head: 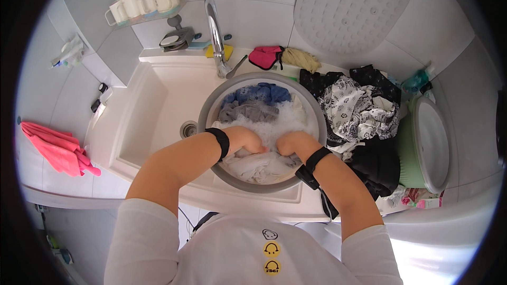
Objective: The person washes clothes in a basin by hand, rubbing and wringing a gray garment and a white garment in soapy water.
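A round basin (206,107) with a grey rim holds foamy water and clothes. My left hand (252,141) dips into the suds near the basin's middle, its fingers mostly hidden. Close by on the right, my right hand (286,143) is also sunk in the foam, fingers out of sight. White wet cloth (257,167) lies against both hands on the near side. Beyond them float a grey garment (249,111) and a blue garment (259,93). Whether either hand grips cloth is hidden by suds.
A chrome faucet (216,31) rises behind the basin, beside the white sink (158,99) with its drain (189,129). Patterned black-and-white clothes (348,107) and black cloth (376,162) are heaped at the right, against a tilted green basin (412,146). A pink cloth (59,148) hangs left.
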Motion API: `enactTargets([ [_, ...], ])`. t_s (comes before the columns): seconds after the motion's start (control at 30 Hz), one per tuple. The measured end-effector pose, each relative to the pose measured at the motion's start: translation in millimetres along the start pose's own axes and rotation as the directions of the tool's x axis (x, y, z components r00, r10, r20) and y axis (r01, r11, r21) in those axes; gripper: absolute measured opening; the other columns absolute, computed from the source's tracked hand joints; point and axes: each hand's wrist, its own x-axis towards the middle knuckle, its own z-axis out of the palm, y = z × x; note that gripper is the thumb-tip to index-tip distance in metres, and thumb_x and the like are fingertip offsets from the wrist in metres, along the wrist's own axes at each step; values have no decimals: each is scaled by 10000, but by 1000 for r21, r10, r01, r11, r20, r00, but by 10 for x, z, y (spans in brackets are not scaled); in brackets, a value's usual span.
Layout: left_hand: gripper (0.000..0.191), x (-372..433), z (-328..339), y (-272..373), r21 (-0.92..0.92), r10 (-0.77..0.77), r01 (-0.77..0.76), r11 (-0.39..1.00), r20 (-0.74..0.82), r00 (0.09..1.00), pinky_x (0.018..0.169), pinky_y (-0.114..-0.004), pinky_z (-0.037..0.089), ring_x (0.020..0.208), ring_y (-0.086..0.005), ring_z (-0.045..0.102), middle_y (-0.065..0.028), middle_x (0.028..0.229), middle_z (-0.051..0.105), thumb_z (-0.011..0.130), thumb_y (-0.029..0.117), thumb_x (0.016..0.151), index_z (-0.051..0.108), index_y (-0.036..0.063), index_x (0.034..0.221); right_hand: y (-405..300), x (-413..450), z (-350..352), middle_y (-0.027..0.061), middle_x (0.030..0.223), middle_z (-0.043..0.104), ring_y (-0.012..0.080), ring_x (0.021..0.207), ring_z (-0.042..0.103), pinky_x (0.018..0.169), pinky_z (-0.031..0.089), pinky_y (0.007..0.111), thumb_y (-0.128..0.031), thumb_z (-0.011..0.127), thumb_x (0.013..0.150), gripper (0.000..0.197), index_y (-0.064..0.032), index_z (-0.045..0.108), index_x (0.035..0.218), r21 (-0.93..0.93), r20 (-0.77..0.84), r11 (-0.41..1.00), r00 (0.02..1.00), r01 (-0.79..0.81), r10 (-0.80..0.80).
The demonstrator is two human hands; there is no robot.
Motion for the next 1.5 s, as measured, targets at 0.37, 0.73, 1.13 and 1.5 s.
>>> enactTargets([
  [0.37, 642, -274, 84, -234, -471, -14, -353, 809, -615, 788, 932, -341, 393, 1120, -285, 512, -178, 1194, 544, 719, 226, 715, 453, 2, 1256, 146, -286, -367, 118, 1013, 649, 195, 884, 621, 781, 477, 276, 51, 549, 651, 381, -11, 649, 1014, 519, -779, 660, 618, 543, 103],
  [0.73, 404, -782, 62, -75, -568, -191, -668, -480, -676, 712, 820, -299, 428, 942, -180, 557, -60, 1059, 585, 612, 64, 738, 545, 77, 1136, -81, -867, -592, 103, 897, 578, 159, 840, 525, 735, 441, 264, 24, 433, 689, 351, 8, 647, 967, 523, -571, -453, 691, 722, 443],
  [1.13, 182, -307, 48, 395, -129, -624, -776, -618, -521, 583, 816, -384, 481, 885, -220, 590, -82, 974, 593, 509, 190, 895, 537, 81, 1038, -984, -182, -303, 139, 1050, 555, 285, 1001, 517, 877, 401, 361, -324, 477, 918, 323, -67, 564, 1094, 508, -732, 429, 113, 747, 672],
  [1.5, 402, -476, 37, 622, -426, -685, -795, -432, -419, 596, 699, -319, 454, 835, -182, 565, -69, 911, 567, 342, 454, 960, 529, 108, 1041, -755, -265, -352, 281, 1037, 569, 452, 957, 532, 824, 411, 484, -531, 390, 895, 537, -33, 528, 1042, 744, -668, 532, 420, 405, 614],
])
